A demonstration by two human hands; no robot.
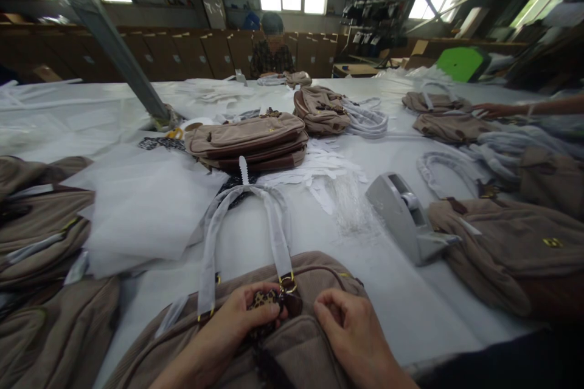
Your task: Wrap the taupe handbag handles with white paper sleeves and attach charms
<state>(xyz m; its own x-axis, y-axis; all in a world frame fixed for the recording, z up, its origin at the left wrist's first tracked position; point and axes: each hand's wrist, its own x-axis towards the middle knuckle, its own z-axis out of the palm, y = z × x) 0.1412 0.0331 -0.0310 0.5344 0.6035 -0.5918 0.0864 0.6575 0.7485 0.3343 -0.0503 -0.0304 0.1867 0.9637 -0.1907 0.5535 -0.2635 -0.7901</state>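
A taupe handbag (310, 349) with brown trim lies right in front of me, its wrapped handles (212, 249) standing up and away from me. My left hand (249, 313) grips a leopard-print scarf (266, 299) beside the gold ring (288, 283) at the base of one handle. Dark cloth hangs below those fingers over the bag's front. Just right of the ring, my right hand (349, 322) is closed in a pinch above the bag. Whatever is between its fingertips, if anything, is too small to make out.
A grey tape dispenser (406, 219) stands to the right, near another taupe bag (511, 249). White sheets (141, 200) lie left, beside more bags. Further back are a stacked bag (249, 140), plastic strands (349, 200) and a metal post (104, 36). A co-worker's hand (495, 110) reaches in at right; another person (272, 51) sits opposite.
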